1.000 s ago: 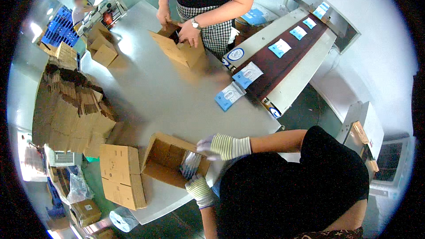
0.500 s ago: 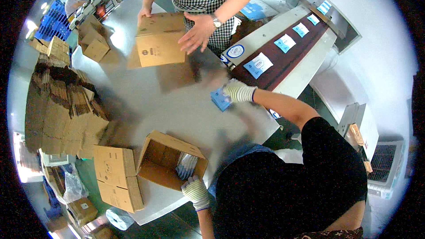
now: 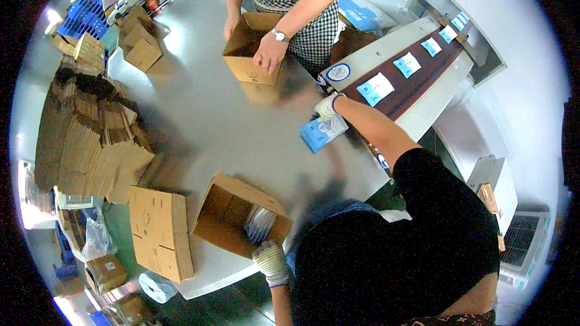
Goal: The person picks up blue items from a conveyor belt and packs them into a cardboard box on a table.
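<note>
My left hand, in a striped knit glove, grips the near rim of an open cardboard box. The box is tipped on its side on the table, and white and pale blue packets stand inside it. Farther right, beside the end of the conveyor, my gloved right hand is closed on the upper edge of a blue-and-white packet. It hangs flat just over the table or touches it; I cannot tell which. My right fingertips are partly hidden behind the glove's back.
Blue-and-white packets lie spaced along the dark conveyor belt. Across the grey table, a co-worker's hand reaches over an open box. Flattened cartons are stacked left; folded cartons lie near the tipped box.
My right hand has shifted, and the packet now shows its broad face. The co-worker's box has turned so its open top shows. My left hand stays on the box rim.
</note>
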`<state>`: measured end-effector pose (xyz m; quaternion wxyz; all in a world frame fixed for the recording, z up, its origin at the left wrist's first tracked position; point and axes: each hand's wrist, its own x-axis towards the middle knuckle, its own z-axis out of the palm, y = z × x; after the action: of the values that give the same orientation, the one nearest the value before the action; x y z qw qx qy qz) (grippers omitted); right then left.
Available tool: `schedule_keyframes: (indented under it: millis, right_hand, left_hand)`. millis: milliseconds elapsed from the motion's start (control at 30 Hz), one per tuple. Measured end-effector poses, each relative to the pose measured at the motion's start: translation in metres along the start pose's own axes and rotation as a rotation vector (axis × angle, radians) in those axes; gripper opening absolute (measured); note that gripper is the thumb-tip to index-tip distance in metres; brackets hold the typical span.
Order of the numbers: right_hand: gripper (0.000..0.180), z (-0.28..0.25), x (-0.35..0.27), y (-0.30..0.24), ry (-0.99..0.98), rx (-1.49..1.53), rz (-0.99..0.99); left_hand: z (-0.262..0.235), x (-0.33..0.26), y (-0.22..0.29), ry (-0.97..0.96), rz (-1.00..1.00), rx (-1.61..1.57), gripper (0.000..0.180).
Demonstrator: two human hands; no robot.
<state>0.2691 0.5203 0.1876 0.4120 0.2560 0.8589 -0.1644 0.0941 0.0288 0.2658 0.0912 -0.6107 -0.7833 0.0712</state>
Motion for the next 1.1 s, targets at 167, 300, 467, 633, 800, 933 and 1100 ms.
schedule_keyframes:
  millis: [167, 300, 467, 633, 800, 933, 1100]
  right_hand:
    - [0.048, 0.041, -0.033, -0.037, -0.064, 0.219, 0.168]
    - [0.038, 0.068, -0.101, -0.131, 0.409, -0.135, 0.006]
    - [0.05, 0.125, -0.116, -0.192, 0.466, 0.106, 0.0]
    - [0.067, 0.063, -0.178, -0.238, 0.393, 0.892, -0.586]
    - [0.034, -0.018, -0.207, -0.309, 0.678, 0.487, -1.167]
    - [0.038, -0.046, -0.166, -0.364, 0.794, 0.253, -0.649]
    - [0.03, -0.036, -0.081, -0.405, 0.92, -0.326, -0.295]
  left_hand:
    - [-0.006, 0.009, -0.001, 0.08, 0.036, -0.09, 0.008]
    - [-0.002, 0.002, 0.004, -0.05, -0.02, -0.062, 0.007]
    - [-0.004, 0.004, 0.001, 0.059, 0.004, -0.057, 0.004]
    - [-0.003, 0.0, -0.005, 0.002, -0.045, -0.046, 0.005]
    - [-0.018, 0.011, -0.016, 0.003, -0.3, -0.71, 0.013]
    - [-0.015, 0.003, -0.002, 0.105, 0.08, -0.138, 0.018]
    - [0.006, -0.016, 0.003, 0.078, 0.089, -0.093, 0.014]
